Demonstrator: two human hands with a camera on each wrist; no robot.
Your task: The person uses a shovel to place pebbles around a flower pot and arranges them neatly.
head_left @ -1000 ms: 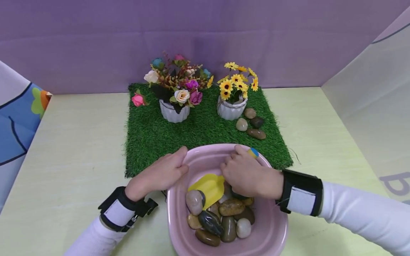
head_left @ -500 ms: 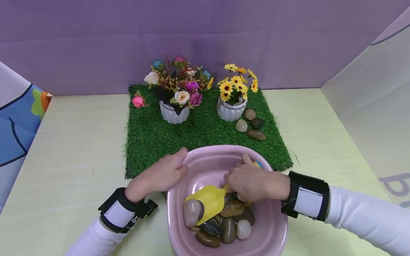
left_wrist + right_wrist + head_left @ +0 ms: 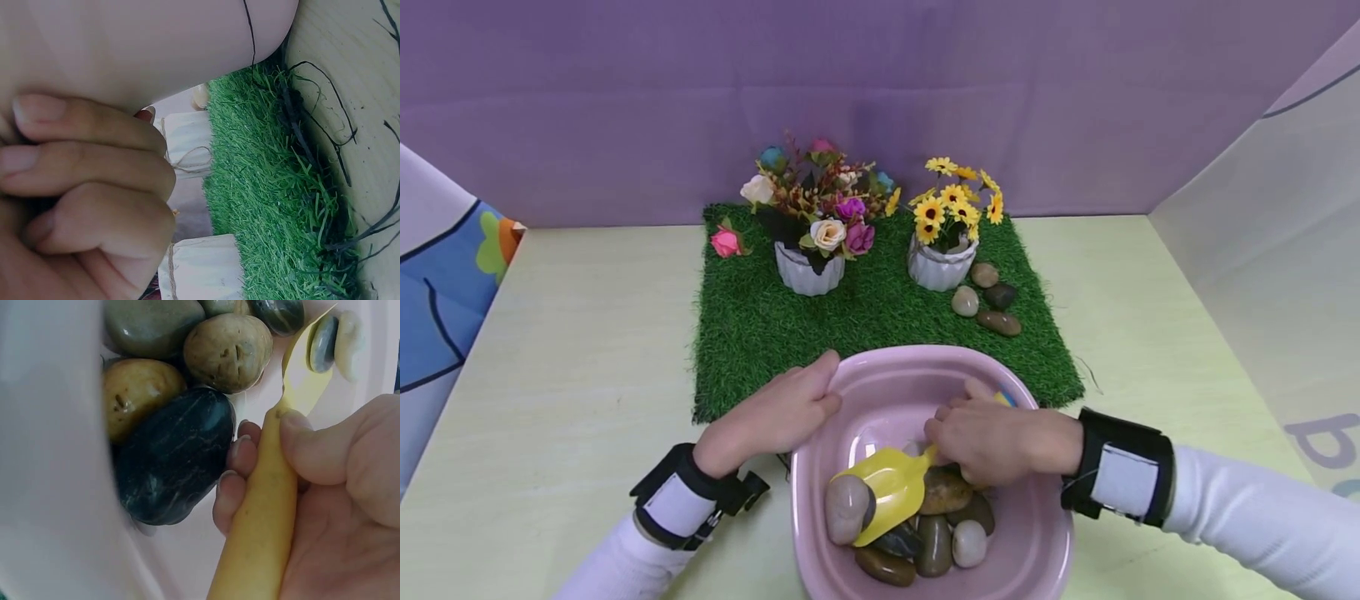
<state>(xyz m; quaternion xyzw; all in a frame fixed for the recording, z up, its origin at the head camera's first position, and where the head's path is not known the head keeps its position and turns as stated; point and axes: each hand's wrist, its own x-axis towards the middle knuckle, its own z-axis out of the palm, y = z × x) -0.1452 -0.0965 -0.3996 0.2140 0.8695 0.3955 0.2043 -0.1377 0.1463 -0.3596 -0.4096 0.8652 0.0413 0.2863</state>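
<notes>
A pink basin (image 3: 1048, 508) filled with smooth stones stands at the front. My left hand (image 3: 782, 410) grips its left rim; in the left wrist view the fingers (image 3: 94, 162) curl against the outer wall. Inside the basin, my right hand (image 3: 1000, 437) holds a yellow toy shovel (image 3: 895, 487) by its handle. The right wrist view shows the thumb and fingers wrapped around that handle (image 3: 259, 506). A small dark grey stone (image 3: 323, 344) lies on the blade, beside a larger pale stone (image 3: 846, 510) at its tip. A big black stone (image 3: 181, 456) lies near my right fingers.
Beyond the basin lies a green grass mat (image 3: 752, 333). On it stand a pot of mixed flowers (image 3: 808, 271), a pot of yellow flowers (image 3: 942, 262) and several stones (image 3: 998, 322). A loose pink flower (image 3: 726, 242) lies at the mat's left.
My right hand has moved slightly right and nearer, with the shovel. The blade now sits closer to the front, up against the pale stone. My left hand keeps its place on the rim.
</notes>
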